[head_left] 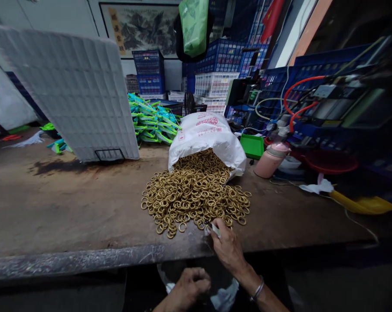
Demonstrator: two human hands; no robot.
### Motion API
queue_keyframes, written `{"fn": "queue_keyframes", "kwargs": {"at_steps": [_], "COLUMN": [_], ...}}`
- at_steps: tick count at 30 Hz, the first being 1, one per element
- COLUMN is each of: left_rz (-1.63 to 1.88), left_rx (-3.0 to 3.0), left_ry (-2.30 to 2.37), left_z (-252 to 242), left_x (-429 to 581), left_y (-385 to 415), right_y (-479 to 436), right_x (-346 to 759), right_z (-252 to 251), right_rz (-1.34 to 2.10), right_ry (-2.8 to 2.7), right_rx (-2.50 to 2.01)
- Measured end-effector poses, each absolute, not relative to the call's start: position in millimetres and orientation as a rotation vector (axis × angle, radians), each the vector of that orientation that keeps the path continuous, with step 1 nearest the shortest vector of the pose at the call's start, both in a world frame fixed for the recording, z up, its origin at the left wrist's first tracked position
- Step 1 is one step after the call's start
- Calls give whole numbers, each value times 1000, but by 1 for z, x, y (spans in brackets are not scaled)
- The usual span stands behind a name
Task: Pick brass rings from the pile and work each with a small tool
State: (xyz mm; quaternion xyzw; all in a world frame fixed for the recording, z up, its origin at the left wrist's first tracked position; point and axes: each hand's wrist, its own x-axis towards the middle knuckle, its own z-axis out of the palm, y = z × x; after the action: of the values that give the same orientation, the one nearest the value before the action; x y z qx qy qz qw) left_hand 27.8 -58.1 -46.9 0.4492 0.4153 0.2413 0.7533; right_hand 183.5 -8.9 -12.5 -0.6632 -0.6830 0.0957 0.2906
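Nearest, the left hand (191,286) curls before the heap of round brass-coloured rings (192,193); its grip I cannot tell. At the heap's near edge, the right hand (228,248) pinches a small white scrap (216,231).

Gold-coloured rings (196,195) lie heaped in front of a white sack (205,132), near the right hand (227,248).

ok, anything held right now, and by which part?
Right hand pinches a small pale piece, seemingly by its near end. Left hand is curled; can't tell whether it holds anything.
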Motion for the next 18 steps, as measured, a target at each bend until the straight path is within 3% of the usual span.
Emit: {"fn": "queue_keyframes", "kwargs": {"at_steps": [8,18], "left_rz": [995,1016], "left_rx": [941,882], "left_ry": [1208,1218], "left_z": [12,20], "left_x": [30,31], "left_y": [-44,-35], "right_y": [-16,-25], "right_x": [168,156], "right_z": [-2,10], "right_rz": [465,946], "right_ry": [-1849,-1627], "right_rx": [-1330,-1435]}}
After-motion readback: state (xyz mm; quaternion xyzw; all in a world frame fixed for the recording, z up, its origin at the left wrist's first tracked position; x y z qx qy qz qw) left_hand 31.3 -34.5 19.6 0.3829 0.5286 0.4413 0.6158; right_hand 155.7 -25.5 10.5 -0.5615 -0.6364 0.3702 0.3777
